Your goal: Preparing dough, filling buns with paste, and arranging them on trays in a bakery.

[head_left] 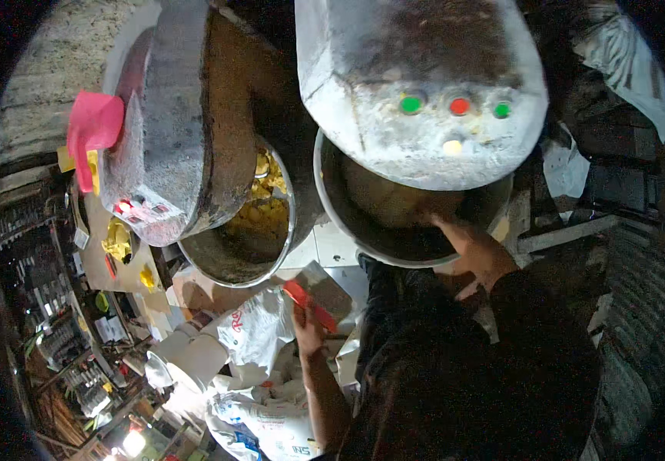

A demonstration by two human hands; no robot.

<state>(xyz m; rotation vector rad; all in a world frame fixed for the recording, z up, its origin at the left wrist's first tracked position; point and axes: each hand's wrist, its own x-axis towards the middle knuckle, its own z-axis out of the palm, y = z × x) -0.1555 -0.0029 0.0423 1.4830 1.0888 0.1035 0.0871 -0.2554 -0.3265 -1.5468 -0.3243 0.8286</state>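
My left hand (308,332) is wrapped round the red handle of a scraper (326,293) with a broad flat grey blade. It holds the tool low, between the two mixers. My right hand (472,247) reaches over the near right rim of a large metal mixing bowl (335,219), one finger stretched inward. Pale brown stuff, perhaps dough, lies in the shadowed bowl; whether my fingertips touch it I cannot tell. A white mixer head (424,142) with green and red buttons overhangs this bowl.
At left, a second mixer (171,115) stands over a bowl (289,253) holding yellow lumps. A pink scoop (96,127) hangs on its side. White sacks (259,326) and pale buckets (194,357) crowd the lower left. A corrugated wall (647,292) is at right.
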